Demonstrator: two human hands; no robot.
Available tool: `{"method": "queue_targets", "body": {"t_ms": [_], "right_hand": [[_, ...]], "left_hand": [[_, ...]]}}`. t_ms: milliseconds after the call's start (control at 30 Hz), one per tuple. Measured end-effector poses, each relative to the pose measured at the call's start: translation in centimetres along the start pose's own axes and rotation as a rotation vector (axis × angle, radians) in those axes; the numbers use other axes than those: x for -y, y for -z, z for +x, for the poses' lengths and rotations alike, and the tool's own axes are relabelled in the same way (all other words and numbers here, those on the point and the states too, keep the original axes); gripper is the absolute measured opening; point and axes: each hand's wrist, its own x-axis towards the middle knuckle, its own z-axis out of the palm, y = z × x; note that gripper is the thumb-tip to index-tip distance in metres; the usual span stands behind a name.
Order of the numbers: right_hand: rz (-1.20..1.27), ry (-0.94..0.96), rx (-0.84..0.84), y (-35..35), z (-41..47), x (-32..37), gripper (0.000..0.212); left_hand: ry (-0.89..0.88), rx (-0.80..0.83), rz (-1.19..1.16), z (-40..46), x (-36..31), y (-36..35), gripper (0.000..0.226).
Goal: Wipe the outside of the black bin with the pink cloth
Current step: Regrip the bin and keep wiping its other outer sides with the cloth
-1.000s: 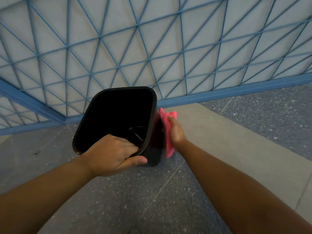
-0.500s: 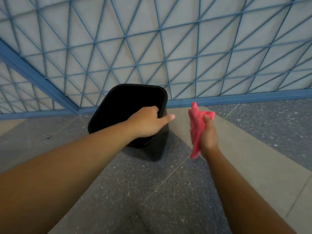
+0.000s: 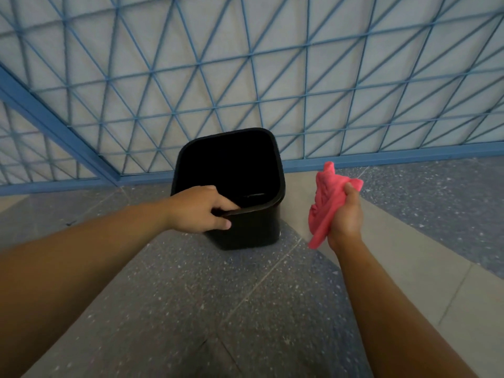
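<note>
The black bin [image 3: 253,227] stands upright on the floor near the wall, its open top facing me. My left hand [image 3: 200,210] grips its near rim, fingers curled inside and thumb on the outer wall. My right hand [image 3: 346,216] holds the crumpled pink cloth [image 3: 326,205] in the air to the right of the bin. The cloth is clear of the bin's side, with a gap between them.
A pale wall with a blue lattice of triangles [image 3: 245,77] and a blue skirting rises right behind the bin. The floor [image 3: 218,309] is dark speckled stone with a lighter grey band [image 3: 409,255] running diagonally on the right.
The bin was tilted toward me with the cloth against its right side; it now stands upright on the floor. My right hand pulled the cloth away to the right, and my left hand shifted along the rim.
</note>
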Motion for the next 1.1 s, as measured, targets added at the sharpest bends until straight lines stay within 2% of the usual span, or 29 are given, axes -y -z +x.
{"method": "queue_targets", "body": {"t_ms": [100,233,333,500,633,700,767,867,933,1000,1067,1100], "right_hand": [[-0.001,0.005,0.003,-0.1,-0.2,-0.1,0.066],[-0.021,-0.013,0.044,-0.3,-0.5,-0.4,0.065],[-0.034,-0.015,0.059,-0.1,-0.4,-0.7,0.065],[0.002,-0.007,0.015,0.8,-0.3,-1.2,0.074],[0.006,0.015,-0.003,-0.8,-0.5,-0.9,0.086],[0.04,0.037,0.032,-2.1,-0.5,-0.7,0.074],[0.076,0.049,0.069,-3.1,-0.5,-0.7,0.058],[0.104,0.063,0.193,-4.0,-1.0,-1.5,0.057],[0.123,0.089,0.215,-5.0,-1.3,-2.7,0.056],[0.107,0.087,0.166,-6.2,-0.6,-3.6,0.062],[0.086,0.105,0.135,-7.3,0.2,-3.4,0.077],[0.1,0.12,0.145,-7.6,1.0,-3.1,0.075]], "left_hand": [[0.009,-0.009,-0.013,-0.7,1.0,0.3,0.042],[0.038,-0.068,0.053,-0.5,1.0,0.6,0.04],[0.085,-0.085,0.013,-0.2,0.7,0.6,0.039],[0.068,-0.01,-0.024,-0.2,-1.6,1.0,0.063],[-0.03,-0.151,0.199,0.6,-4.1,0.5,0.072],[-0.065,-0.151,0.295,1.6,-5.5,-0.2,0.077],[-0.054,-0.138,0.314,2.6,-6.3,-0.9,0.074],[-0.094,-0.095,0.229,3.6,-6.5,-1.5,0.065],[-0.153,-0.085,0.236,3.7,-6.3,-1.7,0.056],[-0.202,-0.12,0.257,4.2,-5.9,-1.8,0.046],[-0.219,-0.133,0.243,4.6,-5.7,-2.0,0.042],[-0.215,-0.137,0.243,4.9,-5.7,-2.1,0.041]]}}
